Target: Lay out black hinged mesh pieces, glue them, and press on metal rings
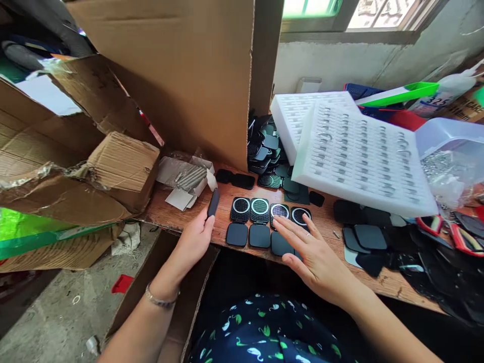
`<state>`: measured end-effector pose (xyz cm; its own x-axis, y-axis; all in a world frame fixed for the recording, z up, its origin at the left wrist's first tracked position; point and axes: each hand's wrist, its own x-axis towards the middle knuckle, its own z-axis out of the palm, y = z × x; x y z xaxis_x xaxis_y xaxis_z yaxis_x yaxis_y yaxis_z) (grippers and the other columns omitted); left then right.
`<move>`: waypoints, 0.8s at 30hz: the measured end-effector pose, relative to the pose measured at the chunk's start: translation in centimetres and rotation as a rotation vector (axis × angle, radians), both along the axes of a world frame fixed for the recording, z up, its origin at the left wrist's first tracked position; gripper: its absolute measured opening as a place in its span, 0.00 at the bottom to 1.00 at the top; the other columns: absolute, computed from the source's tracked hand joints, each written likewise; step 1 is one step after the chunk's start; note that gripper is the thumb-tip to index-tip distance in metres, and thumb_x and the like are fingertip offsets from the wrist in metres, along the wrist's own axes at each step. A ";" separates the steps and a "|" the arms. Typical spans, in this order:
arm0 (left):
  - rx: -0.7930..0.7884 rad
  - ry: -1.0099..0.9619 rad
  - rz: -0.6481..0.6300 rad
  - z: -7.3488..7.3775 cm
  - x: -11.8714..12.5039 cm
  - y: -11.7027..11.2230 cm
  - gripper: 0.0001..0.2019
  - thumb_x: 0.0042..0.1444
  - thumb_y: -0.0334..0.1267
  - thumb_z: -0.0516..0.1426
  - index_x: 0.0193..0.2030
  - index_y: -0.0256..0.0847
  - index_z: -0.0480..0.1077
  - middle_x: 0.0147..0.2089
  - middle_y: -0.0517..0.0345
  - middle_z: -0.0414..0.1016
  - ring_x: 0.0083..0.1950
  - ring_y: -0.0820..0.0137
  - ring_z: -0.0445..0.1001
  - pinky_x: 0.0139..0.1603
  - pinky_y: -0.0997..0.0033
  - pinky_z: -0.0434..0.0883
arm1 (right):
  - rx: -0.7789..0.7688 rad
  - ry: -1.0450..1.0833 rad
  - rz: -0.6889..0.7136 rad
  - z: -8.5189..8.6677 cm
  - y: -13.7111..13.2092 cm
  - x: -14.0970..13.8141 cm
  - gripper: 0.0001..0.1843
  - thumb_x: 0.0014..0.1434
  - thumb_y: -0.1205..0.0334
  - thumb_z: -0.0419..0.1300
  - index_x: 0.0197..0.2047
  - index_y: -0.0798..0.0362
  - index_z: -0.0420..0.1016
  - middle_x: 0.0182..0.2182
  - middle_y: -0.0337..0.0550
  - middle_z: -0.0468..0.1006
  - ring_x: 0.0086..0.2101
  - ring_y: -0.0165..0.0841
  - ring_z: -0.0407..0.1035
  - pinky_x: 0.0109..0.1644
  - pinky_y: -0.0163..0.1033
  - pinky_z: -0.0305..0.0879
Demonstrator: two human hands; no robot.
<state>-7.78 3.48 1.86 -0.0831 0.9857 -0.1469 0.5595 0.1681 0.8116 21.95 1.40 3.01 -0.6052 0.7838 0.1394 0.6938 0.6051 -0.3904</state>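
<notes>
A row of open black hinged cases (259, 210) lies along the table's front edge. Each upper half has a grid and a pale ring; the lower halves (237, 235) are plain black squares. To the left of the row, my left hand (196, 234) is closed around a slim black piece (214, 202), seen edge-on, its kind unclear. My right hand (306, 247) hovers over or rests on the two right-hand cases, fingers stretched and apart, a ring on one finger. It partly hides those cases, and I cannot tell whether it touches them.
Behind the row lie a heap of black cases (264, 146) and a small box of metal rods (191, 176). White foam trays (359, 156) with small metal parts stand right, near a clear bin (449, 146) and red-handled pliers (467, 239). Cardboard (181, 75) walls the left.
</notes>
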 end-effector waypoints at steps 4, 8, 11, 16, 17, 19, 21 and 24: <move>0.025 0.641 -0.084 -1.6 0.0 2.2 0.27 0.69 0.40 0.44 0.70 0.31 0.60 0.56 0.32 0.73 0.58 0.49 0.74 0.58 0.48 0.70 | 0.017 -0.014 -0.008 -0.4 -0.7 -0.5 0.31 0.72 0.54 0.50 0.75 0.43 0.51 0.72 0.49 0.57 0.70 0.44 0.53 0.74 0.67 0.36; 0.024 0.750 -0.043 -2.6 1.8 2.4 0.27 0.68 0.42 0.47 0.70 0.29 0.60 0.59 0.25 0.68 0.59 0.38 0.69 0.52 0.37 0.71 | 0.024 -0.041 -0.040 -1.0 -1.1 0.2 0.29 0.72 0.53 0.51 0.73 0.45 0.58 0.72 0.49 0.57 0.70 0.47 0.52 0.73 0.69 0.39; 0.068 0.782 -0.052 -2.8 2.3 2.2 0.28 0.68 0.43 0.49 0.69 0.27 0.60 0.66 0.23 0.63 0.61 0.38 0.67 0.55 0.38 0.70 | 0.030 -0.066 -0.059 -1.5 -1.5 0.7 0.27 0.72 0.52 0.51 0.71 0.47 0.62 0.71 0.50 0.57 0.70 0.48 0.52 0.71 0.71 0.43; 0.200 0.761 -0.193 -2.4 1.0 3.2 0.25 0.71 0.41 0.45 0.67 0.28 0.64 0.70 0.30 0.62 0.70 0.43 0.61 0.66 0.40 0.63 | 0.051 -0.073 -0.045 -2.2 -1.8 0.5 0.26 0.72 0.53 0.50 0.70 0.50 0.64 0.71 0.53 0.58 0.69 0.51 0.53 0.69 0.74 0.48; 0.231 0.743 -0.262 -2.4 0.7 3.7 0.24 0.71 0.40 0.44 0.67 0.31 0.64 0.71 0.34 0.62 0.72 0.48 0.59 0.69 0.42 0.60 | 0.054 -0.067 -0.037 -2.2 -1.9 0.3 0.26 0.72 0.54 0.50 0.70 0.50 0.64 0.71 0.53 0.58 0.69 0.50 0.53 0.69 0.74 0.48; 0.274 0.697 -0.418 -2.7 0.0 4.5 0.23 0.72 0.40 0.45 0.69 0.36 0.63 0.73 0.43 0.61 0.75 0.56 0.56 0.74 0.49 0.54 | 0.059 -0.046 -0.022 -2.2 -1.9 -0.3 0.25 0.72 0.55 0.50 0.69 0.49 0.65 0.70 0.52 0.59 0.69 0.49 0.53 0.70 0.72 0.48; 0.285 0.652 -0.537 -3.3 -0.5 5.2 0.25 0.71 0.42 0.46 0.71 0.37 0.59 0.75 0.44 0.58 0.76 0.59 0.54 0.75 0.51 0.52 | 0.058 -0.017 -0.010 -2.1 -2.0 -0.8 0.25 0.72 0.55 0.51 0.69 0.47 0.66 0.70 0.51 0.60 0.69 0.48 0.54 0.70 0.70 0.47; 0.277 0.595 -0.600 -4.5 -0.9 5.7 0.28 0.72 0.44 0.44 0.74 0.33 0.53 0.77 0.40 0.50 0.78 0.57 0.48 0.74 0.47 0.52 | 0.039 0.009 0.012 -2.1 -2.1 -1.6 0.24 0.71 0.56 0.52 0.68 0.46 0.67 0.70 0.51 0.61 0.69 0.48 0.54 0.71 0.70 0.46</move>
<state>-8.70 9.19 -2.63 0.4721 0.8815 0.0061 0.8324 -0.4480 0.3262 20.34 -0.72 0.94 -0.6128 0.7705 0.1754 0.6832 0.6281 -0.3725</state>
